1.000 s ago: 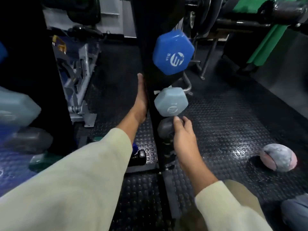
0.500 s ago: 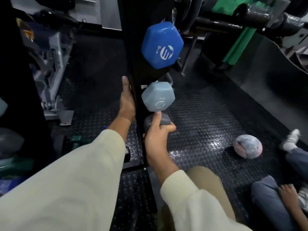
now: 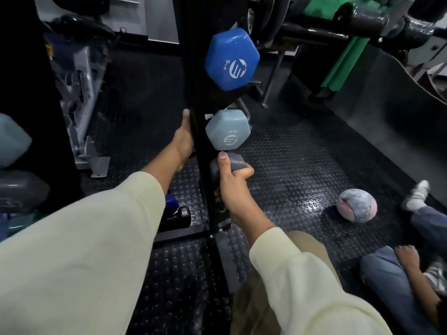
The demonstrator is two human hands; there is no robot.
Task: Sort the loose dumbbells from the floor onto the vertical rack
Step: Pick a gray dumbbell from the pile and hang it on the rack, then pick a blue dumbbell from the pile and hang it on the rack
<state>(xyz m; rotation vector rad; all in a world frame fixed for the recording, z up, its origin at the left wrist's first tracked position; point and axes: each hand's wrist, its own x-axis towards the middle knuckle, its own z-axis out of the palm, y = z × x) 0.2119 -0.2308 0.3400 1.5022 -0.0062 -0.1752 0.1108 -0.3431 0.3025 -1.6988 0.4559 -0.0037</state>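
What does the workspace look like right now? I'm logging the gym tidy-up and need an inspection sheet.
Surface: black studded rubber floor.
Job's things: vertical rack carries a blue dumbbell on top, a light grey dumbbell under it, and a dark grey dumbbell lowest.
Clutter: a mottled ball lies on the floor to the right.
Hands: left hand rests flat against the rack's side; right hand grips the dark grey dumbbell.
Cables: nothing seen.
Surroundings: a seated person's legs at right, a green frame behind.
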